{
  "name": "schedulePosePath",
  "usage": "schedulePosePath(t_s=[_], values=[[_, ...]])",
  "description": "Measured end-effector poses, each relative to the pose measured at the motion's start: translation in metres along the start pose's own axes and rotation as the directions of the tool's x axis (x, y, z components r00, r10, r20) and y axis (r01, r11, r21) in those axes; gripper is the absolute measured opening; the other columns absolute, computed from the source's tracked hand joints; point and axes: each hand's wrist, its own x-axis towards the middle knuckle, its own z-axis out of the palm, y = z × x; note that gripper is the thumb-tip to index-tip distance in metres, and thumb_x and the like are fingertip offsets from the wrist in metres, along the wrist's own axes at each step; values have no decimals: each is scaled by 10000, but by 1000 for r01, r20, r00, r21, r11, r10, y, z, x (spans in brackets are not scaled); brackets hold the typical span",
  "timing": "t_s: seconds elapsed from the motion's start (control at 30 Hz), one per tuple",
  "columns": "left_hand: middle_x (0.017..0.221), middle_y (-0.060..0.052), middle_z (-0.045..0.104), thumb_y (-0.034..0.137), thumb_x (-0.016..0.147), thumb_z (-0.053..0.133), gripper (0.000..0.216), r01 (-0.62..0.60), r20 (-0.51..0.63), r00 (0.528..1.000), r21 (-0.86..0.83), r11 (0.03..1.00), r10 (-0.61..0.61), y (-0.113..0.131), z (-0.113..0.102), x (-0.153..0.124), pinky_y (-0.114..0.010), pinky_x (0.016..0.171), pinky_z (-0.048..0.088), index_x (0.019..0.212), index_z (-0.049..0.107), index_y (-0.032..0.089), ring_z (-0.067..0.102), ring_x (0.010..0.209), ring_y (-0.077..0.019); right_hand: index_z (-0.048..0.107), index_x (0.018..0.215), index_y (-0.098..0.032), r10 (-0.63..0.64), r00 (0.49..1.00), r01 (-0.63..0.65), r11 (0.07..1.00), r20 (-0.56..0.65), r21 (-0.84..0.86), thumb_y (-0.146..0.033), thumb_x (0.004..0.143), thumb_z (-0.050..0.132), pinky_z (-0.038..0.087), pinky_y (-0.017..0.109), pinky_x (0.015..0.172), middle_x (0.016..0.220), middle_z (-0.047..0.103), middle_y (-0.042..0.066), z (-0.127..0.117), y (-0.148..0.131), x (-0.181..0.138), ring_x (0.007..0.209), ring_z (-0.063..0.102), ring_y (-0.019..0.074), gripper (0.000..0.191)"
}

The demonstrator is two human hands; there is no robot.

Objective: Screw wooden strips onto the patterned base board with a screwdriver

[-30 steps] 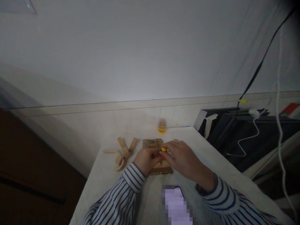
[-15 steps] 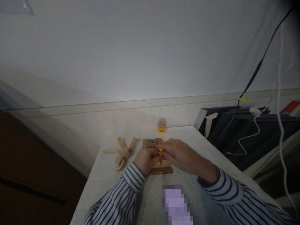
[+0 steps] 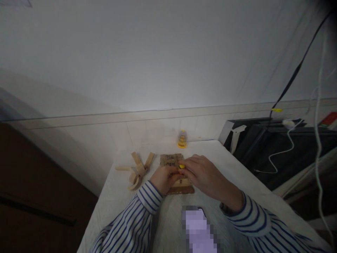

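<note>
My left hand (image 3: 165, 178) and my right hand (image 3: 202, 175) meet over a flat board (image 3: 171, 159) on the table. The board has a dark printed pattern at its far end and a brown, shiny strip at the near end. Between the fingertips shows a small yellow piece (image 3: 182, 166), mostly covered, so its kind cannot be made out. Both hands are closed around it, thumbs and fingers pressed together. To the left lies a bundle of pale, wood-coloured strips (image 3: 140, 169), one of them curled into a loop.
A small clear container with a yellow base (image 3: 182, 140) stands at the table's back edge, near the wall. A phone (image 3: 198, 228), blurred out, lies in front. Dark panels (image 3: 252, 147) and a white cable (image 3: 286, 154) are right of the white-covered table (image 3: 126, 207).
The hands stay close together over the board. The yellow piece has turned or shifted slightly, and less of it shows between the fingers. The view has shifted a little.
</note>
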Motion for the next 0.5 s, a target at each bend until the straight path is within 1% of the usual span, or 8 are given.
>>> schedulePosePath(t_s=[0.17,0.23,0.37,0.43,0.5], values=[[702,4,650,245,824,527,180,-53,19,998,-29,998,53,-1,1,-1,-183,567,379,853,686,166,539,615,-110,590,956,-149,27,999,-28,999,-26,-40,-265,853,511,416,358,738,861,651,68,2,-4,-1,829,550,212,174],[674,8,637,251,821,526,184,-32,-2,999,-4,999,32,-1,2,-1,-183,542,363,846,686,165,521,588,-106,591,938,-150,36,999,-37,998,-28,-54,-261,851,514,417,358,738,859,653,70,2,-6,0,831,552,214,160],[582,21,592,251,753,607,133,65,-60,996,76,995,-61,0,2,-2,-181,505,331,763,684,144,490,532,-95,591,923,-150,58,998,-58,996,-9,-63,-246,851,506,421,363,730,856,650,71,2,-8,3,829,553,218,147],[561,25,582,248,752,608,129,83,-81,994,91,992,-76,1,2,-1,-180,505,330,743,685,145,486,522,-91,594,933,-148,69,998,-69,997,2,-47,-244,845,514,424,367,734,857,648,73,1,-7,4,834,554,220,153],[557,24,585,241,774,583,144,74,-85,994,93,993,-66,2,1,-1,-180,507,334,742,689,148,494,526,-92,596,954,-153,61,998,-61,998,25,-6,-243,837,523,429,364,742,880,649,74,-2,-6,4,851,557,219,165]])
